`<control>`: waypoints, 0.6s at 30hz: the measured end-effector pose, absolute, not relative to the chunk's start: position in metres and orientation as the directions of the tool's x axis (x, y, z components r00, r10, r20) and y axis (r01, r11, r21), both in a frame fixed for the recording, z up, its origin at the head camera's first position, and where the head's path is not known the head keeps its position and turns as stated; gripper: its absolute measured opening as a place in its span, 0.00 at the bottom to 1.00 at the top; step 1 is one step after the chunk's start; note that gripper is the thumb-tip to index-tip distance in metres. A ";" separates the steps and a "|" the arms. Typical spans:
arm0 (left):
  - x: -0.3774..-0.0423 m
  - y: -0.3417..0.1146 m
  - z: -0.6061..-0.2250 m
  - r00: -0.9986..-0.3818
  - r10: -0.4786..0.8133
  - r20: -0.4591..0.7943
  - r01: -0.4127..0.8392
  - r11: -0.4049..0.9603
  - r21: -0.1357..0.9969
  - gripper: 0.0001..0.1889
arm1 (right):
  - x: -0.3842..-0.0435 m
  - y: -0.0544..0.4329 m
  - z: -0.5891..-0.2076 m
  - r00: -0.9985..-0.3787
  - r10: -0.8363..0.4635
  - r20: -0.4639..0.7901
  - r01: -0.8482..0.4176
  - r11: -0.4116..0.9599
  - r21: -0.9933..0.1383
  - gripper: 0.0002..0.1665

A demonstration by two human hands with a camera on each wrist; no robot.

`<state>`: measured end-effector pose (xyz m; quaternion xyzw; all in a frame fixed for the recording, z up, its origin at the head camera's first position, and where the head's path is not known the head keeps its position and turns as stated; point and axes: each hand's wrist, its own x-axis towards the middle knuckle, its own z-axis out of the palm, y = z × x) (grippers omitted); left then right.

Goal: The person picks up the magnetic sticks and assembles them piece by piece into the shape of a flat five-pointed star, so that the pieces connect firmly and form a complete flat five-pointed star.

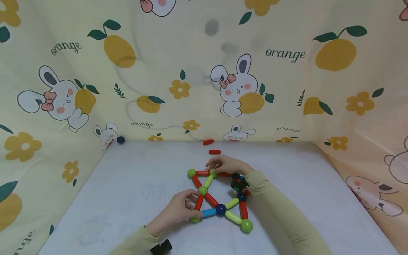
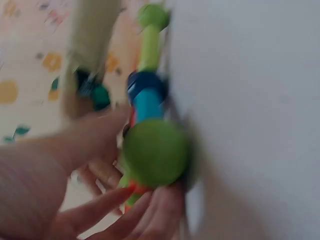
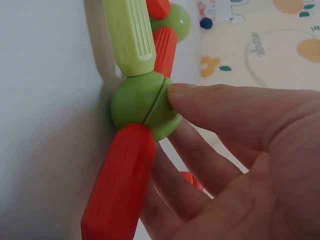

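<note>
A flat structure of toy building rods and balls lies on the table. My left hand [image 1: 178,209] holds its lower left corner, thumb by the blue rod [image 1: 209,213] and fingers by a red rod [image 1: 199,203]. The green ball [image 2: 156,152] at that corner shows large in the left wrist view. At the far side, my right hand [image 1: 231,164] grips another green ball [image 3: 142,105], thumb on top and fingers behind it. A yellow-green rod [image 3: 131,37] and red rods [image 3: 120,182] meet this ball. The right wrist hides part of the structure's right side.
Two loose red rods, one nearer [image 1: 215,152] and one farther [image 1: 208,142], lie beyond the structure. A dark blue ball [image 1: 120,140] sits at the far left corner. Patterned cloth [image 1: 197,71] rises behind the white tabletop [image 1: 134,180] and along its sides.
</note>
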<state>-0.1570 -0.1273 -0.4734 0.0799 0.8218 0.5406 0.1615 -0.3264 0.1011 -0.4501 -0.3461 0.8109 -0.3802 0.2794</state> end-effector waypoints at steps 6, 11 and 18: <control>-0.147 -0.128 -0.471 -0.951 0.284 -0.120 0.018 0.441 0.898 0.27 | -0.327 0.100 -0.451 -0.617 -0.763 -0.195 -0.340 0.481 -0.808 0.19; -0.155 -0.149 -0.471 -0.975 0.217 -0.044 0.069 0.489 0.870 0.20 | -0.328 0.100 -0.452 -0.664 -0.721 -0.201 -0.328 0.522 -0.787 0.18; -0.189 -0.188 -0.475 -1.000 0.008 0.019 0.020 0.567 0.824 0.13 | -0.327 0.102 -0.455 -0.700 -0.684 -0.206 -0.277 0.526 -0.804 0.17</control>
